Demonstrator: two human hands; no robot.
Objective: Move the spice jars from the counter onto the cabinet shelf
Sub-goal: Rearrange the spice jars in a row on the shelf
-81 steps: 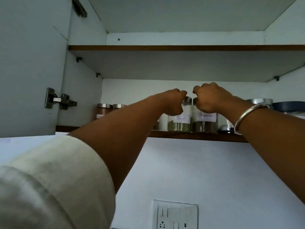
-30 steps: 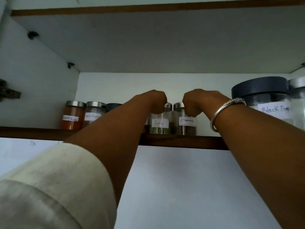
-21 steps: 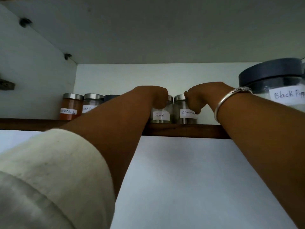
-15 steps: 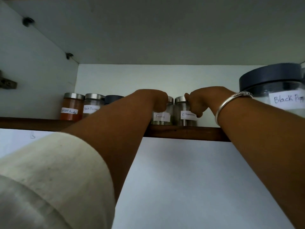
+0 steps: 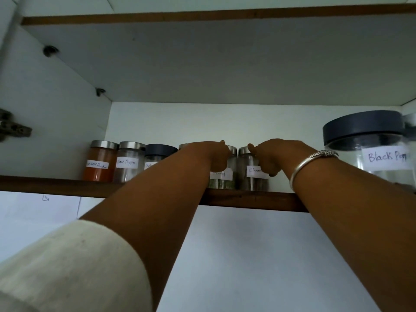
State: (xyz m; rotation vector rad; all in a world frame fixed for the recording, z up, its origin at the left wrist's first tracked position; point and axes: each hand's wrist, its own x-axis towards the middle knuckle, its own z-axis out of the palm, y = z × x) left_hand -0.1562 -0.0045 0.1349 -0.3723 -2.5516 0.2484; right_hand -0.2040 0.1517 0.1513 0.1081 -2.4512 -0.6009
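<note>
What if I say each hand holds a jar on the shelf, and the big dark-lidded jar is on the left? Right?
No. The head view shows the big dark-lidded jar at the right of the shelf. The left hand holds the fennel jar, the right hand the cinnamon jar.

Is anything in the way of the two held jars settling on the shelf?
Nothing visible. The fennel jar in the left hand and the cinnamon jar in the right hand already stand side by side on the shelf, with only back wall behind them. The big pepper jar stands clear to the right.
</note>
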